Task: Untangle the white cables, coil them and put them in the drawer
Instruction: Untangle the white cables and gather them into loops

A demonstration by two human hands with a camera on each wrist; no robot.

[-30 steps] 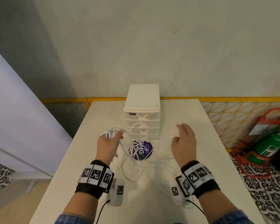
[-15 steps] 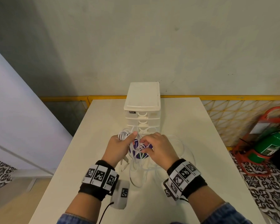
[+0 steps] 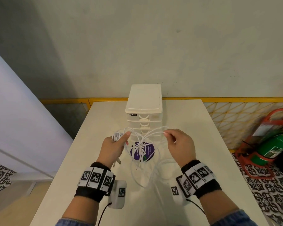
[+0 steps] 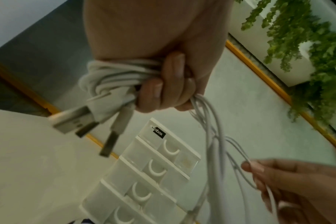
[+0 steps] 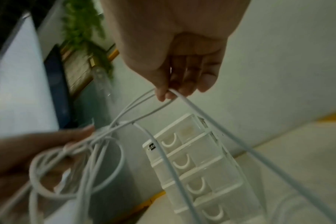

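Note:
My left hand (image 3: 116, 144) grips a wound bundle of white cable (image 4: 113, 77), with two USB plugs (image 4: 73, 122) hanging from it. Loose white cable strands (image 3: 144, 136) run from that hand across to my right hand (image 3: 176, 141), which pinches one strand (image 5: 175, 94) between thumb and fingertips. More slack cable (image 3: 142, 173) droops onto the table below both hands. Both hands are raised in front of the small white drawer unit (image 3: 144, 110), whose drawers (image 4: 153, 171) are all closed.
A round purple sticker (image 3: 144, 151) lies on the white table (image 3: 186, 128) under the cables. A yellow mesh fence (image 3: 235, 115) and a green fire extinguisher in a red stand (image 3: 271, 144) are to the right of the table. A wall stands behind.
My hands met over the sticker half a second ago. They have since pulled apart and lifted, and the right hand now pinches a strand drawn out of the tangle.

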